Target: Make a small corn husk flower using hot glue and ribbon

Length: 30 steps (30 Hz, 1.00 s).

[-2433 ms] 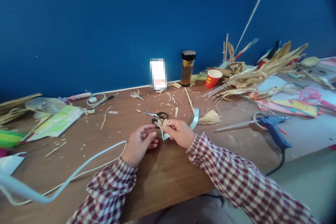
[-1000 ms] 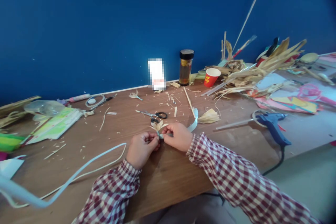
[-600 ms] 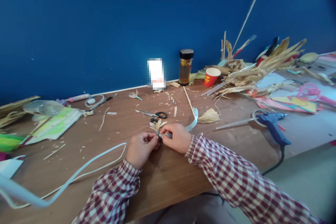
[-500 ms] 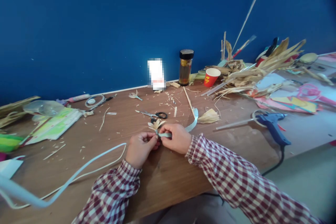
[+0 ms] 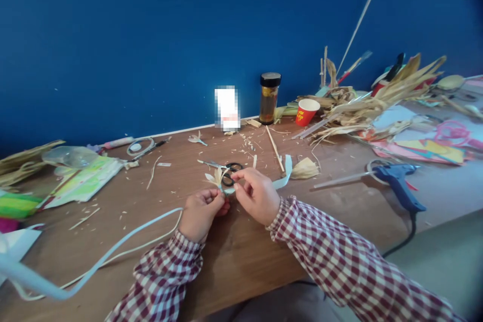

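Observation:
My left hand (image 5: 202, 211) pinches the stem of a small flower of pale dried husk petals (image 5: 216, 178). A pale green strip of tape (image 5: 281, 182) runs from the flower's base, passes behind my right hand and curls up beyond it. My right hand (image 5: 258, 196) hovers just right of the flower, its index finger and thumb apart near the strip; its other fingers are partly hidden. Just behind the flower lie scissors with black handles (image 5: 234, 166), partly covered by my right fingertips.
A second small flower (image 5: 196, 138) lies farther back. On the right are a blue glue gun (image 5: 400, 181), a husk piece (image 5: 305, 168), a red paper cup (image 5: 307, 112) and piled dried husks (image 5: 347, 105). A dark-lidded bottle (image 5: 269, 98) stands by the wall. A pale cable (image 5: 124, 239) crosses front left.
My right thumb and index finger have come off the strip and spread, moving slightly up. The flower has tilted left in my left hand. The view has shifted slightly.

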Each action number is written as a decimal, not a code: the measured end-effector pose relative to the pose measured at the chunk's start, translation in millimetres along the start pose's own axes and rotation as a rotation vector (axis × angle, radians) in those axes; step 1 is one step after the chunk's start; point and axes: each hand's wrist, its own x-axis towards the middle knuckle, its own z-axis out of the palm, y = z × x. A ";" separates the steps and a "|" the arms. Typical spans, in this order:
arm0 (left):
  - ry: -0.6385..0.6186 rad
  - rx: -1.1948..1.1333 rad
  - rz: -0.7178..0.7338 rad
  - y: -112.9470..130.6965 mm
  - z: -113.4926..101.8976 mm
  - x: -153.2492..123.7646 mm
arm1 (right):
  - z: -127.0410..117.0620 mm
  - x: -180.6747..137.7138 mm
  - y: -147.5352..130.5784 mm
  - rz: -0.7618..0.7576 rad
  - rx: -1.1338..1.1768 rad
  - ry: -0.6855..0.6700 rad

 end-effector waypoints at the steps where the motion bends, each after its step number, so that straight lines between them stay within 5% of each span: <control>1: -0.018 0.033 0.013 -0.7 0.7 -0.6 | 1.1 1.3 2.3 0.032 0.002 -0.022; 14: -0.127 0.407 0.139 -3.4 5.9 -7.9 | 2.4 13.8 12.5 0.306 0.215 -0.314; 30: -0.320 0.077 -0.111 -2.3 1.4 -6.2 | -6.2 18.6 25.3 0.176 0.481 -0.551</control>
